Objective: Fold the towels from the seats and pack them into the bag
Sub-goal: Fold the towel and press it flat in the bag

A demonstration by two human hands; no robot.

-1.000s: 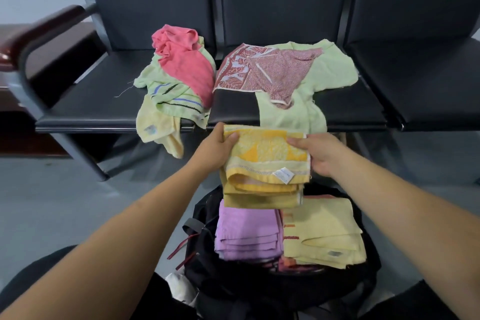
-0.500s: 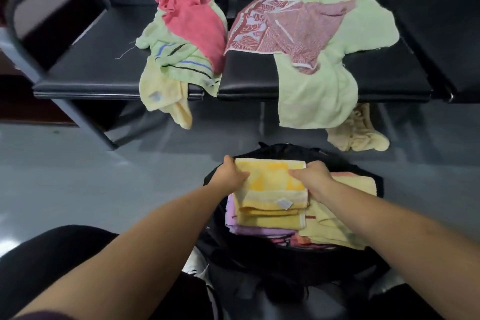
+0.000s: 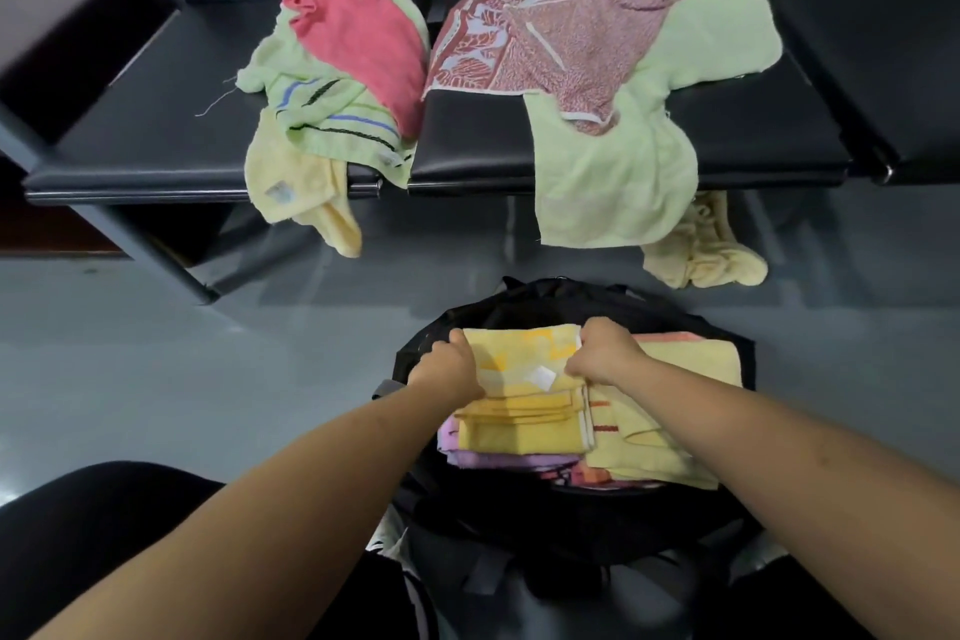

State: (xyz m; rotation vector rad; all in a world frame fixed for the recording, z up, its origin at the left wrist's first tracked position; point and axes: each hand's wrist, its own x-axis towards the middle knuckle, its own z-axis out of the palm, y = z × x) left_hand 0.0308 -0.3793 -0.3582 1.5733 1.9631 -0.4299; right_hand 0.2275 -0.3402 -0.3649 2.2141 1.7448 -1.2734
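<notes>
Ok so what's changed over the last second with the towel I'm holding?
The folded yellow towel went down from seat-edge height into the black bag, and now lies on the purple towel, beside the pale yellow towel. The left hand and right hand kept gripping its far edge; nothing was let go. The loose towels on the seats stayed put.

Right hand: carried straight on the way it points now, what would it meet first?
Most likely the bag's far rim, just beyond the right hand gripping the folded yellow towel. Depth is unclear; it may point down into the bag instead.
</notes>
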